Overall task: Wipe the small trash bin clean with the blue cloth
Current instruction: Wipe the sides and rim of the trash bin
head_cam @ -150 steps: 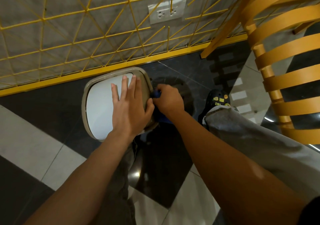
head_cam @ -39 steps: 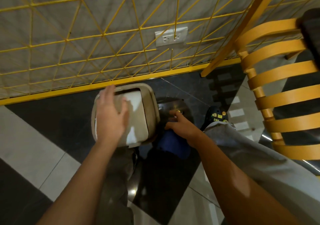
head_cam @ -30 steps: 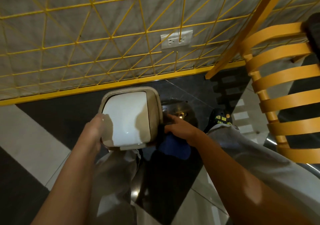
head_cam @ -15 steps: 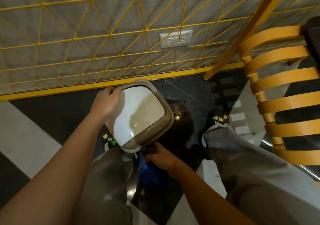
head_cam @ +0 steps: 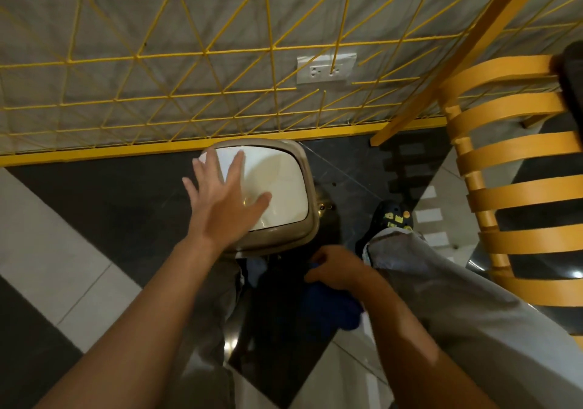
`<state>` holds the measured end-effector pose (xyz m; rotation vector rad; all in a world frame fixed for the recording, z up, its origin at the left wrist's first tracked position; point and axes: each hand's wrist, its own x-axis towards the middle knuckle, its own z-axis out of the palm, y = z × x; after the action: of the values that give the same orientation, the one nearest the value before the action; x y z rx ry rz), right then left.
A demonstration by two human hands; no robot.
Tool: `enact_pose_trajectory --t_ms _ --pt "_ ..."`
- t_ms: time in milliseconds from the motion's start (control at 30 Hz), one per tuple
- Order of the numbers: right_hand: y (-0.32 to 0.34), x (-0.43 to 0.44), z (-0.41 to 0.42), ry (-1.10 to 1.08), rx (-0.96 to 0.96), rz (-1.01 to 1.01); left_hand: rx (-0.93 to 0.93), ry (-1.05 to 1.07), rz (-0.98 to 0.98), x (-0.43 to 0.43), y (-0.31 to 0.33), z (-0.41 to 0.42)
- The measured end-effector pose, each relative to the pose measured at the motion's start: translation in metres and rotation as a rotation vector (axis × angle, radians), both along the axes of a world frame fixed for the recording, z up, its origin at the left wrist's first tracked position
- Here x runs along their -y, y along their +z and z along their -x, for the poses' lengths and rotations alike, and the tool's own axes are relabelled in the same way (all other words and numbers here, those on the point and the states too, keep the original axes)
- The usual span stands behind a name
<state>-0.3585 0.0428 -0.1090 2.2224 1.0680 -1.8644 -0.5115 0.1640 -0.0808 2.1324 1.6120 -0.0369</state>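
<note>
The small trash bin (head_cam: 303, 169) has a beige frame and a white lid and stands on the dark floor close to the yellow base rail. My left hand (head_cam: 227, 200) lies flat on the lid with its fingers spread. Below the bin's near side, my right hand (head_cam: 334, 269) grips the blue cloth (head_cam: 331, 307), which hangs down beneath the hand. The bin's body under the lid is mostly hidden.
A yellow wire lattice (head_cam: 202, 52) covers the grey wall, with a power outlet (head_cam: 326, 69) behind it. A yellow slatted chair (head_cam: 511, 187) stands at the right. My legs in grey trousers (head_cam: 473, 298) and a dark shoe (head_cam: 392, 217) flank the bin.
My left hand moved from the bin's far-left rim to lie flat on the lid, and the bin turned back square to the wall. My right hand with the cloth shifted right, below the bin.
</note>
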Motion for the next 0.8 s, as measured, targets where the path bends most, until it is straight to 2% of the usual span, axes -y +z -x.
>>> enact_pose_trajectory --t_ms 100,167,267,367,467,567,667,800 --pt "0.022 -0.018 -0.034 -0.005 0.195 -0.140 -0.081 0.031 0.059 0.013 -0.010 0.002" --pt "0.032 -0.033 -0.045 -0.036 0.304 -0.329 -0.121 0.023 0.051 0.013 -0.014 0.000" --pt "0.041 -0.062 -0.046 0.013 0.361 -0.624 -0.135 0.034 0.032 0.012 -0.016 -0.003" --pt "0.025 -0.098 -0.035 0.158 0.407 -0.772 -0.139 0.047 0.032 0.014 -0.017 -0.004" --pt "-0.002 -0.121 -0.022 0.438 0.564 -0.681 -0.132 0.052 0.033 0.015 -0.018 -0.004" --pt "-0.021 -0.112 -0.016 0.575 0.627 -0.596 -0.119 0.052 0.030 0.016 -0.020 -0.004" --pt "-0.022 -0.096 -0.014 0.612 0.607 -0.550 -0.123 0.049 0.037 0.017 -0.021 -0.005" --pt "-0.016 -0.079 -0.012 0.625 0.482 -0.450 -0.150 -0.015 0.003 0.018 -0.022 -0.007"
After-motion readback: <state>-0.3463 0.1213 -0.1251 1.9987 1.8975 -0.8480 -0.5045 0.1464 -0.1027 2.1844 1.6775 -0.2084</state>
